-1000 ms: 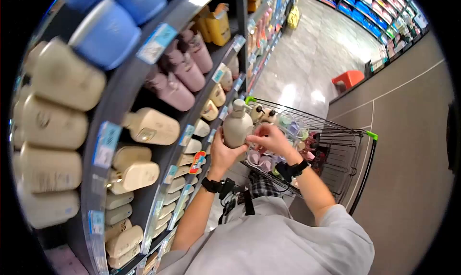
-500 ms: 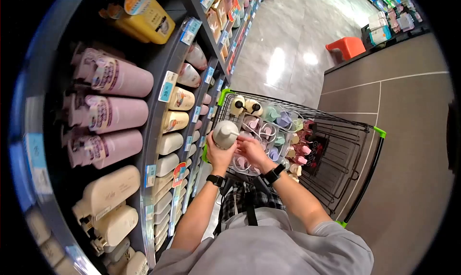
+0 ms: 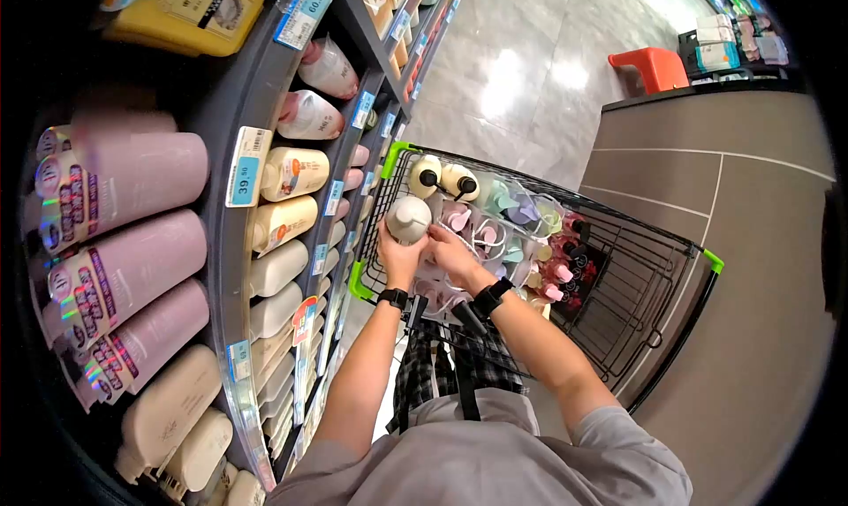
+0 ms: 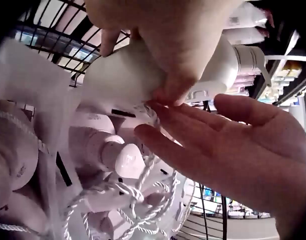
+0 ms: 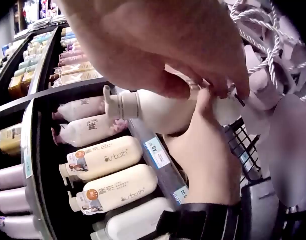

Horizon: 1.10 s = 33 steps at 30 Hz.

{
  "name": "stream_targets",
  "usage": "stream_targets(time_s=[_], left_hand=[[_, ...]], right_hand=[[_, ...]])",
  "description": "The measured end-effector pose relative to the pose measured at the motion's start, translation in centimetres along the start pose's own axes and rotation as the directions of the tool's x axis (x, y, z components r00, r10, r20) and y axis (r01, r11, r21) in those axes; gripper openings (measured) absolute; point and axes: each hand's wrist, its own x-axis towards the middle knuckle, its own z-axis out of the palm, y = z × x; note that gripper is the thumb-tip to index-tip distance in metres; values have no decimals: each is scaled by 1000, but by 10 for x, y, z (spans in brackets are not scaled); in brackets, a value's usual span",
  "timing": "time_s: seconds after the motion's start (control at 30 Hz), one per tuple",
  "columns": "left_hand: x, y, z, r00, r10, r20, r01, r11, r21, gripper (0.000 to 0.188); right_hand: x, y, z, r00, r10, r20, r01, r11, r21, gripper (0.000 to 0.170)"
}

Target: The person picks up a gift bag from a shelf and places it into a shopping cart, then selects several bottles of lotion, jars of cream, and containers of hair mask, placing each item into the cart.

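A pale pump bottle [image 3: 409,220] is held over the near left end of the shopping cart. My left hand [image 3: 400,259] grips its body, thumb and fingers around it in the left wrist view. My right hand [image 3: 453,255] is beside it; its fairly straight fingers [image 4: 188,117] reach the bottle's side near the left thumb. In the right wrist view the bottle's white pump head [image 5: 113,103] points toward the shelf. Below the hands, pink pump bottles [image 4: 100,145] sit in clear bags with white rope handles [image 4: 128,195].
The black wire cart has green corners [image 3: 360,281] and holds several pump bottles, including two cream ones [image 3: 426,176] with black pumps. Shelves with lilac bottles [image 3: 132,250] and price tags [image 3: 247,167] stand at the left. A grey tiled wall [image 3: 768,268] and red stool [image 3: 651,70] are at the right.
The bottle has been lowered, tilting from a side view to a top view, and now is over the cart's left end. The head view has moved closer to the lilac bottles.
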Motion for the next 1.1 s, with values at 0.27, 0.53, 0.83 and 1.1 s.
stream_targets(time_s=[0.27,0.53,0.83,1.1], left_hand=[[11,-52,23,1000,-10,7,10,996,88,70],[14,-82,46,996,-83,6,84,996,-26,79],[15,-92,29,982,-102,160,107,994,-25,88],[-22,-58,-38,918,-284,276,267,959,97,65]], right_hand=[[5,-3,1,999,-15,38,16,1000,-27,47],[11,-2,3,991,119,-53,-126,979,-161,55],[11,1,4,992,124,-10,-124,978,-167,28],[-30,-5,1,981,189,49,-184,979,-86,31]])
